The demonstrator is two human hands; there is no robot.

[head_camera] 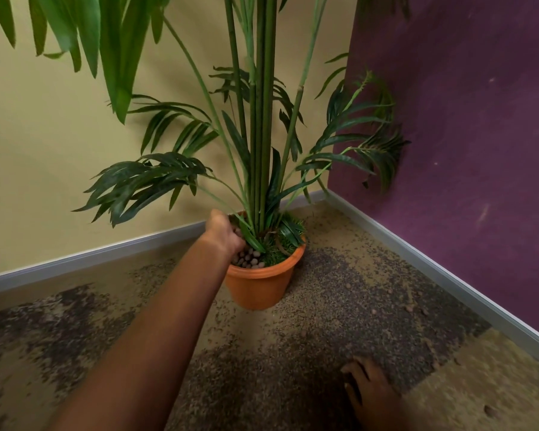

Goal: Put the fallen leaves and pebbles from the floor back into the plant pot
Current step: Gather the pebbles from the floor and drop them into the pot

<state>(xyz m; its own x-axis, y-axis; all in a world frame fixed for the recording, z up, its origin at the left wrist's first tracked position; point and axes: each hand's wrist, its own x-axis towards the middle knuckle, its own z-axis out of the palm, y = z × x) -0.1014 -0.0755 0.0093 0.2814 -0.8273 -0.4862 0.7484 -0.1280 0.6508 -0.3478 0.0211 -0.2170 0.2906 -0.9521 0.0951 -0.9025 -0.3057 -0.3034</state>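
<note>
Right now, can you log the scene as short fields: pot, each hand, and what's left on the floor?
pot: round orange plastic plant pot upright on the speckled carpet, in the corner
pot contents: green stems, brown pebbles
left hand: over the pot rim, fingers curled down among the pebbles; contents hidden
right hand: flat on the carpet, fingers spread
floor: a few small brown pebbles right of the pot
</note>
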